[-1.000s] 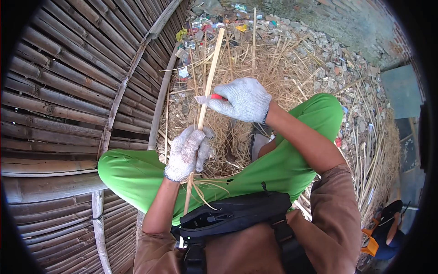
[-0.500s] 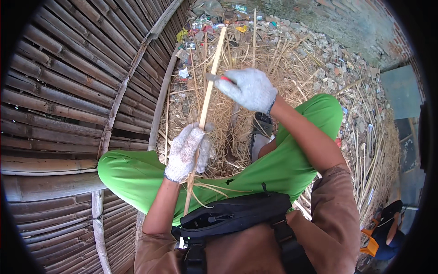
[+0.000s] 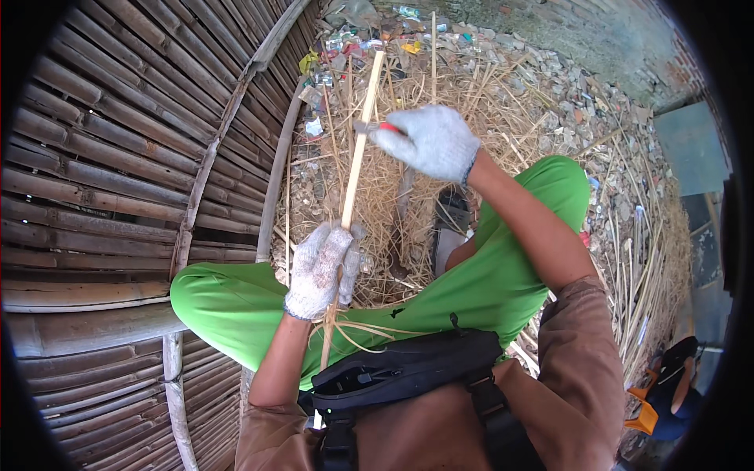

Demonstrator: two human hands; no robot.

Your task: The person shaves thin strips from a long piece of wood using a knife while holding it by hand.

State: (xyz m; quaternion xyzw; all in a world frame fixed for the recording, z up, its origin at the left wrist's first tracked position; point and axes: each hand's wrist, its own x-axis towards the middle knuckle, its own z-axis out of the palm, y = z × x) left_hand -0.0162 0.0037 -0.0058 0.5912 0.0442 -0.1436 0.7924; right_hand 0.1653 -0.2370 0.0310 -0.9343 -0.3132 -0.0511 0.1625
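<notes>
Right hand (image 3: 430, 141) now farther up the bamboo strip (image 3: 357, 161) than a second ago – fingers closed on a red-handled knife (image 3: 375, 127), blade against the strip. Left hand (image 3: 320, 268) clamped around the strip's lower part, above the green-trousered lap (image 3: 236, 302) – shaving stroke advancing toward the tip.

My gloved left hand (image 3: 320, 268) gripped a long bamboo strip (image 3: 355, 161) over my green trousers (image 3: 503, 282). My gloved right hand (image 3: 430, 141) pressed a red-handled knife (image 3: 377, 126) against it, above the straw (image 3: 487, 102).
</notes>
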